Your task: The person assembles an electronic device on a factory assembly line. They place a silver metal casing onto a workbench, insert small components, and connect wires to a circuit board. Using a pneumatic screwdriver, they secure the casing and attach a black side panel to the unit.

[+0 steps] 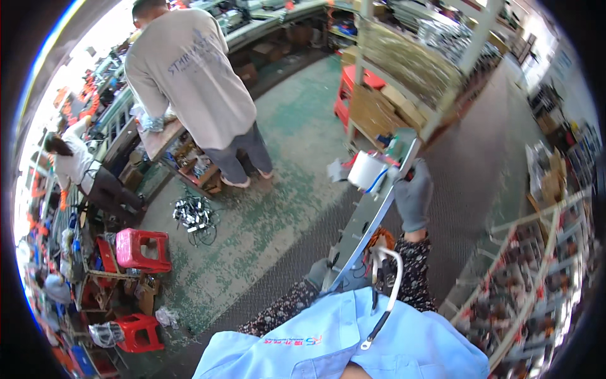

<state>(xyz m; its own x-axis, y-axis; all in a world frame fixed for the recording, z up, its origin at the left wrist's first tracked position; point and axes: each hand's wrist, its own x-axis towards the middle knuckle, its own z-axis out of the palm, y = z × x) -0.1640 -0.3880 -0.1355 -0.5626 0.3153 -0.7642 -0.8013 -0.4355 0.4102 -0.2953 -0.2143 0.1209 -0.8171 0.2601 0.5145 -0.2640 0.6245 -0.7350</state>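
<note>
Nearest, along the lower edge: blue shirt (410,347), with a looped white-and-black cable (399,271) in front of it, ending in a ring terminal (366,345). Directly ahead, raised off the floor and slanting away to the right: long metal panel (357,231). Left hand (317,273), gloved: grip closed on the near end of the panel, partly hidden behind it. Right hand (413,194), gloved: grip closed on the right-hand long edge, near the far end. On the far half of the panel: white cylinder (367,172) with a blue strip; contact with the right fingers hard to tell at this blur. Between panel and right forearm: orange coil (381,239).

Below the panel: dark ribbed mat (470,183), running away toward the upper right as a long lane for moving. Left of the mat: worn green floor (297,120), widening toward the far side. Bounding the mat at the lower right: wire rack (548,275), loaded with parts.

Standing in the way on the left: two red stools (144,249), one behind the other, and a tangled cable pile (194,215) on the floor. Farther out: table (158,140) with a co-worker (192,79) leaning over it. Ahead, close beyond the far end of the panel: pale frame rack (360,57) with wrapped boards, beside another red stool (343,95). At far left: second co-worker (82,161).
</note>
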